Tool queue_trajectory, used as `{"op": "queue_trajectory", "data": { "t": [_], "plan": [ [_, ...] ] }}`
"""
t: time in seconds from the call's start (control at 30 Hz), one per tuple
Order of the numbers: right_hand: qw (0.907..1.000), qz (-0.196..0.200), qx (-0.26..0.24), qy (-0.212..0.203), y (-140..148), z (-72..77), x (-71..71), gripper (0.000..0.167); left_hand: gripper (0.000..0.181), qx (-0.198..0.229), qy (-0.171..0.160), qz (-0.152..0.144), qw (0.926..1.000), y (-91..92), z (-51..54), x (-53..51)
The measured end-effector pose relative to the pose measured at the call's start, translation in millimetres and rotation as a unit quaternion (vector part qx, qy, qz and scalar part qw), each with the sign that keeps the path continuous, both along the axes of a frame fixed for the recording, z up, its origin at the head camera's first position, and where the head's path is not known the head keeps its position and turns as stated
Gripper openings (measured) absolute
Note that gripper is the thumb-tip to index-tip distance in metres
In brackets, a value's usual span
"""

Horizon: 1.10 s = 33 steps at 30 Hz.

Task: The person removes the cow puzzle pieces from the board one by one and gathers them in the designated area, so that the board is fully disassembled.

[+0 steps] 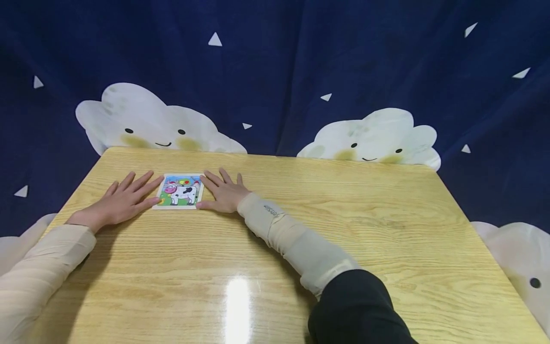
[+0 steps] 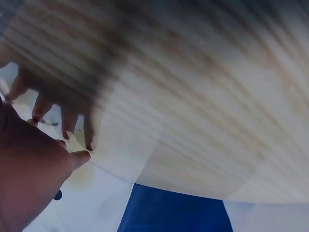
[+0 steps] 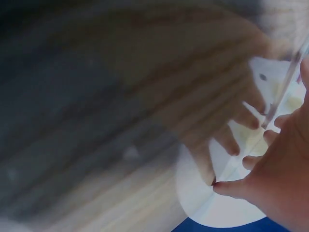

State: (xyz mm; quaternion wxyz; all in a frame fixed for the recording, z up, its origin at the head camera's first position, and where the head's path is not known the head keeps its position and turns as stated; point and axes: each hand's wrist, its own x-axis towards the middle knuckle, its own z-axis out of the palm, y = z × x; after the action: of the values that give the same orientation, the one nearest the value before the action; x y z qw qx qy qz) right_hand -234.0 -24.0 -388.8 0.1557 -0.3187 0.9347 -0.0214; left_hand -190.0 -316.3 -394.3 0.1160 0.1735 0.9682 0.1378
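A small, nearly square picture puzzle [image 1: 180, 191] with a cartoon cow and a pale border lies flat toward the far left of the table. My left hand [image 1: 122, 200] touches its left edge with thumb and index finger, the fingers spread and straight. At the opposite edge, my right hand [image 1: 225, 192] rests with its fingertips on the border, fingers spread too. In the left wrist view the left hand [image 2: 34, 164] shows at the lower left, dark, above the glossy tabletop. The right wrist view has the right hand [image 3: 275, 169] at the right, with its reflection below the fingers.
The wooden table [image 1: 275, 239] has a glossy top with a bright light reflection near the front. Behind it hangs a dark blue curtain [image 1: 275, 71] with smiling white clouds and small white triangles. Wrapped pale sleeves cover both forearms.
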Motion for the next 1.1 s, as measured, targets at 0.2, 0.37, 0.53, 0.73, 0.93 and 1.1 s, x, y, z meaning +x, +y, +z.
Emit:
{"op": "queue_trajectory", "data": {
  "t": [0.2,0.37,0.53,0.73,0.93,1.1],
  "plan": [
    [0.9997,-0.003,0.022,0.011,-6,-5.2,-2.8,0.085,0.073,0.001,0.022,-0.003,0.9998,-3.4,-4.1,-2.5],
    [0.9993,-0.002,0.028,0.022,-2,-1.1,1.4,0.084,0.073,-0.009,0.043,-0.011,0.999,-2.3,-4.1,-3.1],
    [0.9991,0.002,0.031,0.028,5,1.3,7.0,0.083,0.075,-0.046,0.047,-0.021,0.9976,4.2,1.0,-3.3],
    [0.9994,0.012,0.02,0.025,21,-1.5,12.5,0.083,0.079,-0.074,0.037,-0.025,0.9963,20.4,8.3,2.1],
    [0.9995,0.012,0.005,0.028,46,-11.2,18.8,0.084,0.081,-0.074,0.043,-0.04,0.9955,41.9,8.0,7.0],
    [0.9995,0.017,-0.01,0.025,69,-14.3,28.4,0.084,0.081,-0.074,0.059,-0.05,0.9943,61.6,5.0,14.6]
  ]
}}
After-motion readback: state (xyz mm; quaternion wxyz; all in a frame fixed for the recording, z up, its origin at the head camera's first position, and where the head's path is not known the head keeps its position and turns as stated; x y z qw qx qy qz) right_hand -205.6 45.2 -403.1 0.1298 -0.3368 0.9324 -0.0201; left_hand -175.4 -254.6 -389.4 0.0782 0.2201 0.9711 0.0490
